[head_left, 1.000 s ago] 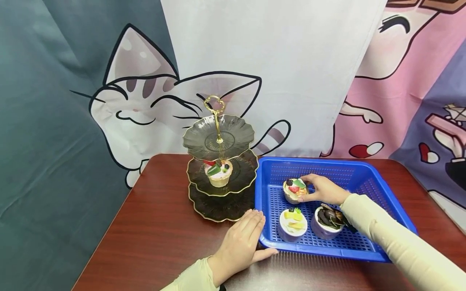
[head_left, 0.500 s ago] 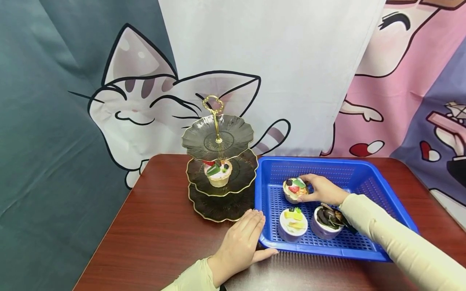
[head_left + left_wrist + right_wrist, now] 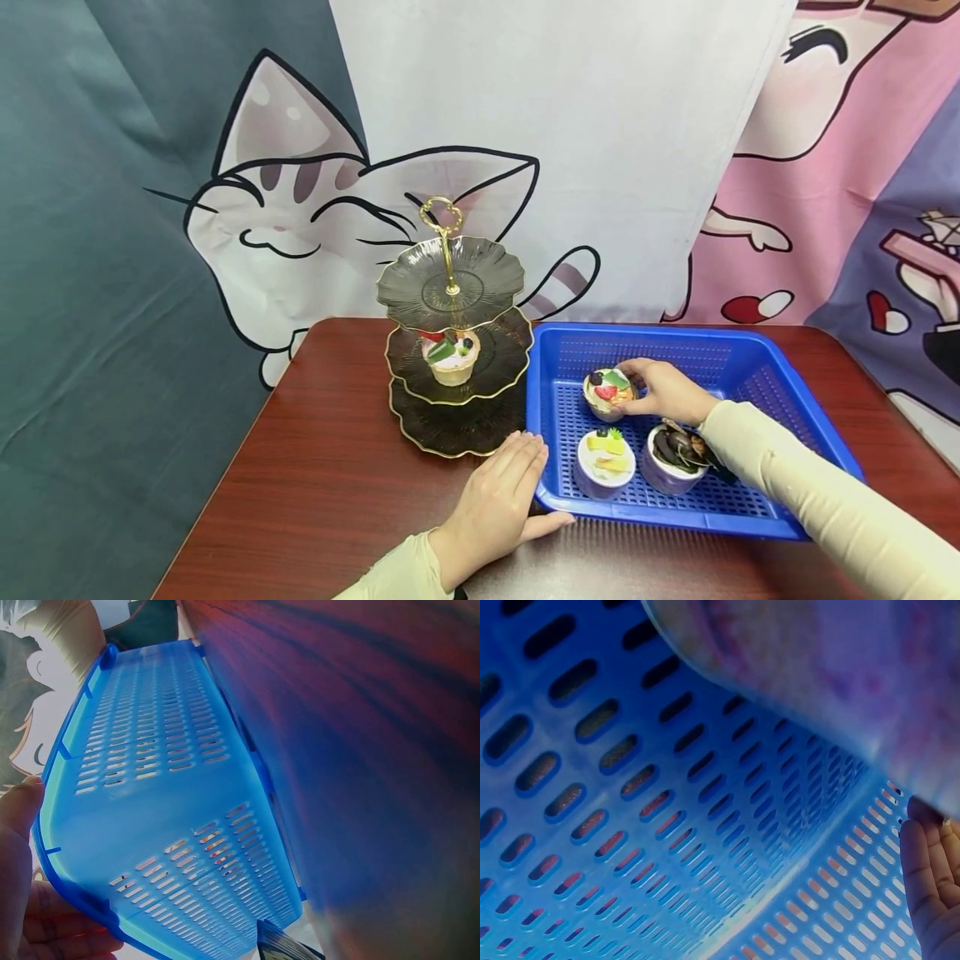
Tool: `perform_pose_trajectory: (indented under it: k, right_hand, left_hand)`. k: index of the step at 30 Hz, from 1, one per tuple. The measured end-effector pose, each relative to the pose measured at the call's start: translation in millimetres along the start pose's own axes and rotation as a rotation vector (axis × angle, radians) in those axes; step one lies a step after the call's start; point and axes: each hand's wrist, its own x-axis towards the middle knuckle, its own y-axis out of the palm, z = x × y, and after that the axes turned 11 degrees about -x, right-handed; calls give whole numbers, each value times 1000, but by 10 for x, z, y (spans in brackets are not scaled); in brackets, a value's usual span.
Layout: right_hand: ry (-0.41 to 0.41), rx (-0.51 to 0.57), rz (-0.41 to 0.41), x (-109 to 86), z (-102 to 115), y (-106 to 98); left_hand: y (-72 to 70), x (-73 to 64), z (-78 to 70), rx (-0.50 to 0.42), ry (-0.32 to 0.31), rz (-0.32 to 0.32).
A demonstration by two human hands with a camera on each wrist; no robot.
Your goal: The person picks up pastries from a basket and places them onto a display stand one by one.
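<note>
My right hand (image 3: 667, 392) reaches into the blue plastic basket (image 3: 667, 523) and holds a small fruit tart (image 3: 606, 392) by its right side, between thumb and fingers. The tart is topped with strawberry, a dark berry and a green slice. Straight fingers of my left hand (image 3: 491, 508) touch the basket's near left corner, with the thumb spread along the front. In the left wrist view the left thumb (image 3: 21, 804) lies at the rim. A large blurred shape fills the top of the right wrist view, where the right-hand fingers (image 3: 930, 862) show at the edge.
In the basket sit a white cup dessert with yellow fruit (image 3: 604, 463) and a chocolate-topped cup (image 3: 673, 458), under the right forearm. Left of it stands a three-tier black stand (image 3: 450, 283) with gold edges; another fruit tart (image 3: 452, 358) is on its middle tier. A printed curtain hangs behind the table.
</note>
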Motion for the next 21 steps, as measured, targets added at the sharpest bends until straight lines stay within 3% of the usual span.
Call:
perform_pose_trajectory:
  k: [21]
  right_hand:
    - [81,54,-3,-34,26,-212]
  left_hand:
    - [-5,12,-2,22,11,-6]
